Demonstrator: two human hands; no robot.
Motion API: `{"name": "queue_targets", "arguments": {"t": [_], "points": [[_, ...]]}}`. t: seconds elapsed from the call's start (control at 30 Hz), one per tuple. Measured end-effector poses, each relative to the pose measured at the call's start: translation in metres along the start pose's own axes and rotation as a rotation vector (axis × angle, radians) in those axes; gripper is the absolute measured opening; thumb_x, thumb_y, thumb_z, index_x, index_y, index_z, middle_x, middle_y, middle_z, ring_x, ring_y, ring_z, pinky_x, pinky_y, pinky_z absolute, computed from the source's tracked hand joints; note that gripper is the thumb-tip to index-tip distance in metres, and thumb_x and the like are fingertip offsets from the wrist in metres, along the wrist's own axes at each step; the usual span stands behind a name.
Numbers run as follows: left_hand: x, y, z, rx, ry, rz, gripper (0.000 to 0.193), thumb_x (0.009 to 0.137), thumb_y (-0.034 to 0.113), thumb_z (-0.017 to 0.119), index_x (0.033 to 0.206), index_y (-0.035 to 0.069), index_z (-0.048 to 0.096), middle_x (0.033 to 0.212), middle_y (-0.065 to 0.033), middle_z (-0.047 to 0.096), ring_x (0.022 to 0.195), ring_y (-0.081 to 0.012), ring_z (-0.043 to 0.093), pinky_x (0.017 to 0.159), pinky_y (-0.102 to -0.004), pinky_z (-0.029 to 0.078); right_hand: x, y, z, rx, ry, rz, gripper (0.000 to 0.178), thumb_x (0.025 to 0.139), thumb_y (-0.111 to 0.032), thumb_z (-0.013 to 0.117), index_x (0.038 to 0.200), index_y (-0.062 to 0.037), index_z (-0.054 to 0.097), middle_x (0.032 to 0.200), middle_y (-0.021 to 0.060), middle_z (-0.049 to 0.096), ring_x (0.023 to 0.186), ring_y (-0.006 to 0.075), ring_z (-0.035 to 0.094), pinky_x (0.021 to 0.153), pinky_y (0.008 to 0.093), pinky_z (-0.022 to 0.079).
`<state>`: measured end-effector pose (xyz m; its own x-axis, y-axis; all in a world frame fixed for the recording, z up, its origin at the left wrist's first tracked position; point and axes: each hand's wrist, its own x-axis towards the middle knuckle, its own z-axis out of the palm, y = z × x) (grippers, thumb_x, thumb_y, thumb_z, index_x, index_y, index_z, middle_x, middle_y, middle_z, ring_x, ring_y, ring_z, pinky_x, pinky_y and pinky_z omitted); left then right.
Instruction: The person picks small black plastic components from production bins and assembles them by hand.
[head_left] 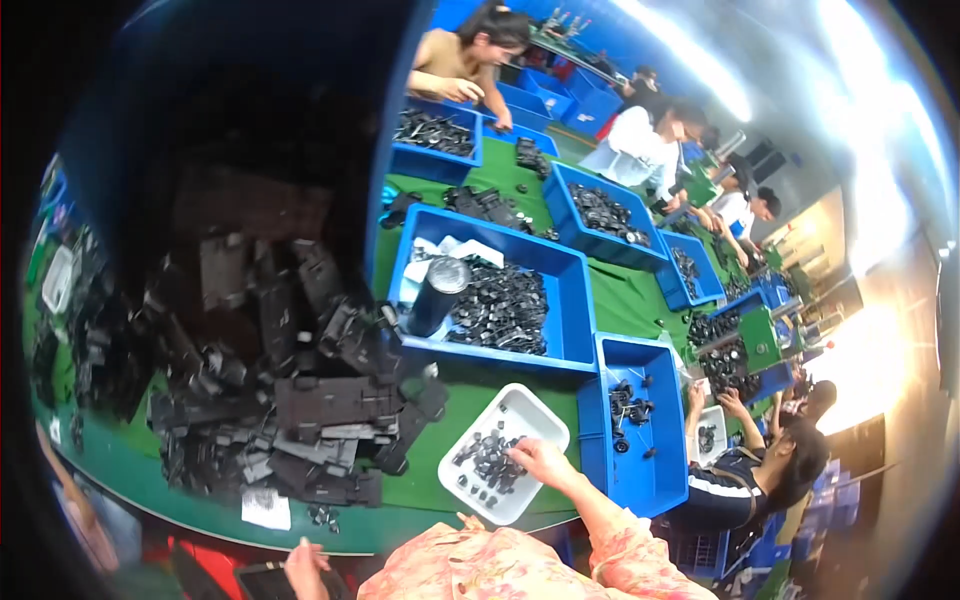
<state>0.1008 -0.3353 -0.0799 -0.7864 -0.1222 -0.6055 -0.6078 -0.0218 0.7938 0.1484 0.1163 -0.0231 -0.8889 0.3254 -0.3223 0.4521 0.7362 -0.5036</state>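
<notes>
Left hand (305,567): low at the counter's near edge, beside a dark flat object; grip cannot be told. Heap of flat black plastic parts (290,400): on the green counter (440,455). White rectangular plastic tray (528,408) of small black parts (488,460): centre. Right hand (540,462): fingers curled into tray, apparently picking; next calls for one part pinched clear. Blue plastic bin (640,480): right.

Single head fisheye, looking down, worktable (450,470) near.

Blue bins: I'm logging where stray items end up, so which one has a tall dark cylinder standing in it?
The large blue bin in the middle, just beyond the white tray. A dark cylinder with a grey lid stands in its left corner; the other bins show only small black parts.
</notes>
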Motion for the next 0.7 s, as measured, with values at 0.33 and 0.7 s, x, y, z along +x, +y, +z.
{"name": "queue_targets", "arguments": {"t": [0.33,0.7], "points": [[-0.008,0.109,0.206,0.473,-0.831,0.180,0.031,0.089,0.024,0.045,0.074,0.001,0.059,0.058,-0.0013,0.053,0.056,-0.0078,0.050,0.053,-0.0229,0.039,0.142,0.020,-0.105,0.244,0.483,0.089,0.019,0.077,-0.018,0.059,0.086,-0.0028,0.063,0.075,0.0118,0.063,0.071,0.0199,0.061,0.065,0.0306,0.047],[0.025,0.181,0.340,0.653,-1.056,0.447,0.024,0.087,0.024,0.049,0.084,0.003,0.061,0.063,-0.0034,0.059,0.057,-0.0072,0.052,0.053,-0.0235,0.042,0.207,0.055,-0.101,0.159,0.287,0.246,0.020,0.072,-0.023,0.065,0.081,-0.0064,0.066,0.080,0.0149,0.064,0.080,0.0299,0.061,0.072,0.0366,0.047]]}}
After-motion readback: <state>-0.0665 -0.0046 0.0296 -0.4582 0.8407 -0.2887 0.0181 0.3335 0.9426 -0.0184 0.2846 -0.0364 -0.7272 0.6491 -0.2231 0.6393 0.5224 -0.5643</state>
